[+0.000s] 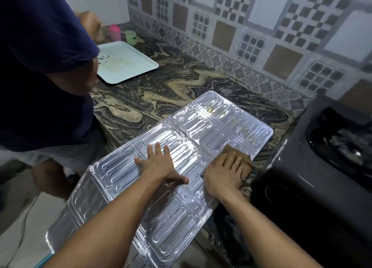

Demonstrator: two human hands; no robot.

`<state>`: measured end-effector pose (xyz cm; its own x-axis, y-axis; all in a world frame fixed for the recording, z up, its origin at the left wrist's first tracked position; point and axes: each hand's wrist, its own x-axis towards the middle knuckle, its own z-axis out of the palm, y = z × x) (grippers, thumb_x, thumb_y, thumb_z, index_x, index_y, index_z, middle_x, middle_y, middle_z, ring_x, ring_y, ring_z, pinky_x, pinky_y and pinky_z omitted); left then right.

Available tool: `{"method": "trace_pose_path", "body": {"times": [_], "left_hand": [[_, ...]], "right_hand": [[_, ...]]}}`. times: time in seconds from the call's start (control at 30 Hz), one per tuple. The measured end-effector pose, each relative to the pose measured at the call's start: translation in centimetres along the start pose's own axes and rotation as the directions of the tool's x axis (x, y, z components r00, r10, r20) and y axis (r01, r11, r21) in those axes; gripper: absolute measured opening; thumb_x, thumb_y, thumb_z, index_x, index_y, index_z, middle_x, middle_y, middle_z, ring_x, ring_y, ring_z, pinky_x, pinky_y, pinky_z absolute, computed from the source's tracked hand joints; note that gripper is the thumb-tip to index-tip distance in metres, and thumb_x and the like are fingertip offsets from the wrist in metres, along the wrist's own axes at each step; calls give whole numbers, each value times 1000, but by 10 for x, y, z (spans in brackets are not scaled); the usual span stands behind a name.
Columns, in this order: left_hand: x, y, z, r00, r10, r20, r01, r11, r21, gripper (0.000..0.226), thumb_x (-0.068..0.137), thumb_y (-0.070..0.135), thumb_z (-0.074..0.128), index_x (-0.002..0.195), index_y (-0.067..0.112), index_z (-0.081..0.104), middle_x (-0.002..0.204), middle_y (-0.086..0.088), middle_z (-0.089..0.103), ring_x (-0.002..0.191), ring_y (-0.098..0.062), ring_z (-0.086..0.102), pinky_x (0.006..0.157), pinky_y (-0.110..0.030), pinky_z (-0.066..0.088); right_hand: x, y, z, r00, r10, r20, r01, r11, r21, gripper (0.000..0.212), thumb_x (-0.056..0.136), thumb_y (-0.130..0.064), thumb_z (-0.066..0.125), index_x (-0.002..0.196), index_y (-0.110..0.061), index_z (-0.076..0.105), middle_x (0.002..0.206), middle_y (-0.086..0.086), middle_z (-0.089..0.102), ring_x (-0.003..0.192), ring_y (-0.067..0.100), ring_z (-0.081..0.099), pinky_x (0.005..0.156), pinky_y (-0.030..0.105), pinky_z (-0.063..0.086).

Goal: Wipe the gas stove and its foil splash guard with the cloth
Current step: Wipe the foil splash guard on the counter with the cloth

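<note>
The embossed foil splash guard (201,127) lies unfolded flat across the marbled counter, its near panels hanging over the front edge. My left hand (161,167) rests flat on its middle panel, fingers spread, holding nothing. My right hand (225,175) presses a brown cloth (239,155) down on the guard's right edge, palm on top of it. The dark gas stove (322,177) stands at the right, right next to the cloth hand; a burner (346,141) shows at its far end.
Another person in a navy shirt (40,66) stands at the left by the counter. A pale blue tray (124,62) lies at the back left, with a pink cup (114,32) and a green cup (130,37) behind it. A patterned tile wall (251,36) runs along the back.
</note>
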<state>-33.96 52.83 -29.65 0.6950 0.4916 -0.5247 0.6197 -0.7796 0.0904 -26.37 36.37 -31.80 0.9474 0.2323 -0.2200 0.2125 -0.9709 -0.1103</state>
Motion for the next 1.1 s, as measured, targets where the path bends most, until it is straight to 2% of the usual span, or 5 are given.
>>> {"method": "trace_pose_path", "body": {"times": [0.23,0.37,0.47,0.83,1.1], "left_hand": [[-5,-5,-8,999,20,-29,-19,1000,22,146,46,86,66,154,15,-2,162,-14,-11,148,-40,-4,109,-70,11],[2,-16,-11,989,31,-145,-32,999,-3,153,41,86,68,153,8,0,160,-21,-12,148,-37,-11,113,-64,-6],[13,-22,-12,997,48,-52,-50,998,-36,161,39,83,71,151,8,-17,157,-19,-24,146,-36,-21,114,-64,-7],[18,-26,-9,995,95,-37,-96,995,-30,161,40,80,74,150,8,-19,158,-13,-26,146,-31,-22,117,-61,-5],[24,-17,-21,998,1,57,-3,999,46,166,37,78,77,148,6,-22,157,-13,-28,145,-35,-22,113,-67,2]], "right_hand": [[-1,5,2,999,-49,-5,49,998,-33,71,96,-53,14,152,-13,-5,157,25,-12,144,44,-13,116,52,-11],[-19,3,4,987,-162,2,162,983,-81,70,96,-55,11,152,-18,-7,158,23,-8,144,43,-9,116,53,-7],[-27,3,3,973,-230,2,230,970,-83,69,96,-55,10,153,-18,-5,159,22,-8,145,39,-11,117,52,-7],[85,-113,7,807,-590,13,590,806,-33,68,95,-56,5,152,-21,-5,159,19,-9,147,33,-13,116,58,-3],[136,-134,-8,815,-577,60,580,812,-65,68,96,-57,8,152,-23,-9,159,14,-14,147,30,-15,116,52,-9]]}}
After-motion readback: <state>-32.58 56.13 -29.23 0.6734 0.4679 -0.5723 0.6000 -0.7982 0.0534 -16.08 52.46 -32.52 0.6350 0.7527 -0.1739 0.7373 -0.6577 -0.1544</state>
